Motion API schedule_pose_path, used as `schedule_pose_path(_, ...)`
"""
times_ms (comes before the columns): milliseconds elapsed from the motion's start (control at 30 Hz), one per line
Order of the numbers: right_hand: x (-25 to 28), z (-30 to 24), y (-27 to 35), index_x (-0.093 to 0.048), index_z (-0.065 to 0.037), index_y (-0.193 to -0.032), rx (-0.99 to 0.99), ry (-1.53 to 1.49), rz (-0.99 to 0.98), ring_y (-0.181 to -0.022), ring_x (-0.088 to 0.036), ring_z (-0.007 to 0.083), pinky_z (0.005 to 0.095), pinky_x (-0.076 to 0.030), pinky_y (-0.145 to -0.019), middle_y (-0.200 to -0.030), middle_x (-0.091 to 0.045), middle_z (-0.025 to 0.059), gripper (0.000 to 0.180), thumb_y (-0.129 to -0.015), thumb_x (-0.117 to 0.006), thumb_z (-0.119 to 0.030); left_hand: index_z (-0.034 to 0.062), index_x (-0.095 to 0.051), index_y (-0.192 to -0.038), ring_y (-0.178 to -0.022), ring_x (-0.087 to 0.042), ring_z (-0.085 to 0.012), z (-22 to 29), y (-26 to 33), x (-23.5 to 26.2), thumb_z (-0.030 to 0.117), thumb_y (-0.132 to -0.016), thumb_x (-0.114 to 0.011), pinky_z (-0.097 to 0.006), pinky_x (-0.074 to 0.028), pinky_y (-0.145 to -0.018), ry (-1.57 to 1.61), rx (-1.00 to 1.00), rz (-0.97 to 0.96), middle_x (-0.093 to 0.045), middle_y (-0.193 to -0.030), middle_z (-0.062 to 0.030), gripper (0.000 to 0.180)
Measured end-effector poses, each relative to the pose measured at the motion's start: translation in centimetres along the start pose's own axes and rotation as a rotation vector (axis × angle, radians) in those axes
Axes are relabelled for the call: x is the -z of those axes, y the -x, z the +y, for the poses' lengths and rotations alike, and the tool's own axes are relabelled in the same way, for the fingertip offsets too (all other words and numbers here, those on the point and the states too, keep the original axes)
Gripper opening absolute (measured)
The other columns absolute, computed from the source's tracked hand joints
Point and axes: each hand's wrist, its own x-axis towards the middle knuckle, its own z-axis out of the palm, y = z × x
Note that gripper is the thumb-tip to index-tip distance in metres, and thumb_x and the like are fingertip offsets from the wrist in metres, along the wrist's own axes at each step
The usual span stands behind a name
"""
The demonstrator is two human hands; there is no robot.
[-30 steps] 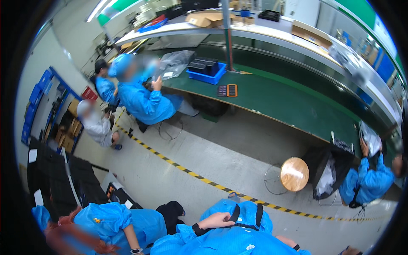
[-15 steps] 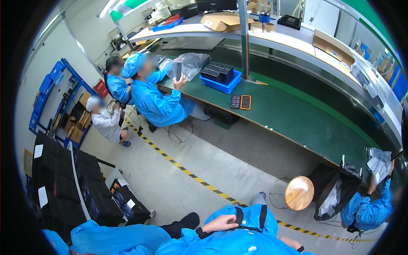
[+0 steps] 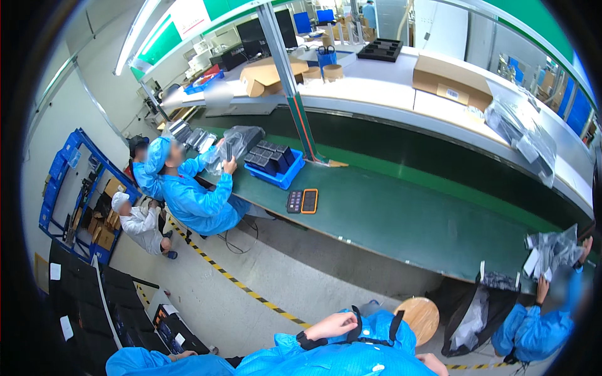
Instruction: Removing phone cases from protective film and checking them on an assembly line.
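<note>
My left hand point(image 3: 333, 326) is in front of my blue smock point(image 3: 313, 360), a dark band at its wrist. Its fingers are curled together, their tips against a black strap point(image 3: 357, 318) on the smock. Whether they grip the strap or something small, I cannot make out. Low at the right, part of my right hand point(image 3: 433, 363) shows beside the smock, its fingers hidden. Close ahead is a round wooden stool point(image 3: 419, 319), partly covered by my smock.
A long green bench point(image 3: 389, 216) holds a blue tray point(image 3: 276, 178) of black boxes and an orange-rimmed case point(image 3: 309, 201). Co-workers sit at left point(image 3: 200, 200) and right point(image 3: 539, 332); a blue sleeve point(image 3: 135, 362) is beside me. Yellow-black tape point(image 3: 251, 292) crosses the floor.
My view has shifted, bringing the bench and back shelf lower and leftward in the picture. My left hand stays by the strap. The right-hand co-worker's hands have spread around the clear bag.
</note>
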Motion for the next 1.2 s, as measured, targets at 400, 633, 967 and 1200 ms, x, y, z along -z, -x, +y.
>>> schedule_pose_path(400,17.8,1.6,-4.0,-0.062,0.002,-0.092,0.114,-0.217,0.505,-0.072,-0.064,0.0174,0.0299,-0.050,-0.066,-0.078,-0.066,0.0114,0.022,-0.078,-0.063,-0.015,0.0016,-0.055,-0.096,-0.083,-0.064,-0.0265,3.3,-14.8,3.0,0.025,-0.088,-0.056,-0.036,-0.049,-0.073,-0.118,0.071,-0.163,-0.065,-0.088,-0.0139,0.025)
schedule_pose_path(633,24.0,0.0,-7.6,-0.062,0.001,-0.091,0.100,-0.190,0.686,-0.068,-0.064,0.0179,0.0304,-0.050,-0.063,-0.074,-0.064,0.0104,0.020,-0.077,-0.062,-0.014,0.0007,-0.056,-0.098,-0.083,-0.064,-0.0259,5.4,-24.5,7.6,0.024,-0.087,-0.056,-0.035,-0.050,-0.073,-0.136,-0.019,-0.210,-0.065,-0.087,-0.0144,0.026)
schedule_pose_path(967,38.5,-0.1,-8.5,-0.051,0.000,-0.106,-0.034,0.098,1.258,-0.087,-0.056,0.0274,0.0347,-0.046,-0.077,-0.099,-0.055,0.0158,0.031,-0.077,-0.060,-0.007,0.0018,-0.056,-0.090,-0.081,-0.058,-0.0340,16.5,-43.2,15.1,0.016,-0.083,-0.055,-0.041,-0.046,-0.071,-0.477,-0.417,-0.200,-0.059,-0.085,-0.0166,0.016)
schedule_pose_path(1200,51.9,4.1,-7.1,-0.036,-0.002,-0.130,-0.019,-0.024,1.816,-0.105,-0.046,0.0232,0.0340,-0.041,-0.085,-0.119,-0.046,0.0135,0.054,-0.083,-0.060,-0.015,0.0001,-0.055,-0.095,-0.087,-0.052,-0.0332,31.6,-57.8,13.2,0.002,-0.080,-0.054,-0.041,-0.042,-0.078,-0.451,-0.931,0.276,-0.057,-0.092,-0.0148,0.015)
